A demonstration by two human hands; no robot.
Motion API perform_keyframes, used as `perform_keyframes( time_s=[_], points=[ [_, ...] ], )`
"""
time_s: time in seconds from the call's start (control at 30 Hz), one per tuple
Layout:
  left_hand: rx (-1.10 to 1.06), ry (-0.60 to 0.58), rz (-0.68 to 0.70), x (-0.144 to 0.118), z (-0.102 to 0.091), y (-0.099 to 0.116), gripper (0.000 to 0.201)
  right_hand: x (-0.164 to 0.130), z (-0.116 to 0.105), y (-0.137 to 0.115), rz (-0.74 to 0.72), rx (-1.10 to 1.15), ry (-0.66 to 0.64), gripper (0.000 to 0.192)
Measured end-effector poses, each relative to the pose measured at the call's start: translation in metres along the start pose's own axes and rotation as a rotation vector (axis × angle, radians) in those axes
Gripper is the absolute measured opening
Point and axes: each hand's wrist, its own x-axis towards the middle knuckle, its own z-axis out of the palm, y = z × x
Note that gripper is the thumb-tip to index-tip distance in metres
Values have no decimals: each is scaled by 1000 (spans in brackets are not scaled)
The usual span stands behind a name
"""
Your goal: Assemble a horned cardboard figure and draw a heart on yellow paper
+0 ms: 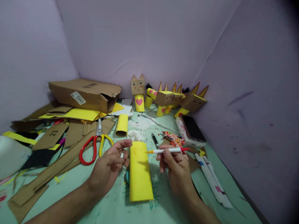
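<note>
A yellow paper-wrapped tube (pixel 140 172) lies on the green table between my hands, a faint heart outline near its top. My right hand (pixel 175 169) holds a white marker (pixel 168 151) with an orange tip, and the tip points left at the top of the tube. My left hand (pixel 109 166) hovers just left of the tube with fingers loosely curled, pinching a small white piece that may be the marker's cap. Its fingertips almost touch the tube's upper left edge.
Red-and-yellow scissors (pixel 93 144) lie left of my left hand among cardboard strips. A second yellow tube (pixel 122 124) and a cardboard box (pixel 86 95) sit behind. Yellow cardboard animal figures (pixel 168 99) line the back wall. A phone (pixel 191 129), a black pen (pixel 155 140) and rolled paper (pixel 212 179) lie right.
</note>
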Motion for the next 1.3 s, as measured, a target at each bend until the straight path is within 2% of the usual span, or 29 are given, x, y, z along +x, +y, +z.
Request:
perform_keyframes(
  time_s=[0.07,0.1,0.27,0.5,0.73,1.07,1.23,1.3],
  points=[
    [-43,-70,-44,0,-1,3,56,-1,1,-1,7,15,-11,25],
    [-23,-78,-48,-1,-1,3,55,-1,1,-1,11,24,-13,25],
    [124,-75,-68,-2,0,-2,16,-4,0,-1,28,53,-9,25],
    [227,-121,-54,0,-1,-9,3,-12,0,1,17,12,-74,24],
    [163,-101,-57,-2,4,-9,24,-15,4,0,-30,-54,-181,19],
    [193,-86,-76,-7,8,-11,27,-17,7,-4,-17,-51,-175,21],
    [344,-83,-116,-8,9,-13,34,-18,13,-6,45,-62,-197,25],
    [455,-80,-83,-8,6,-14,36,-18,16,-5,98,-45,-182,27]
  ],
)
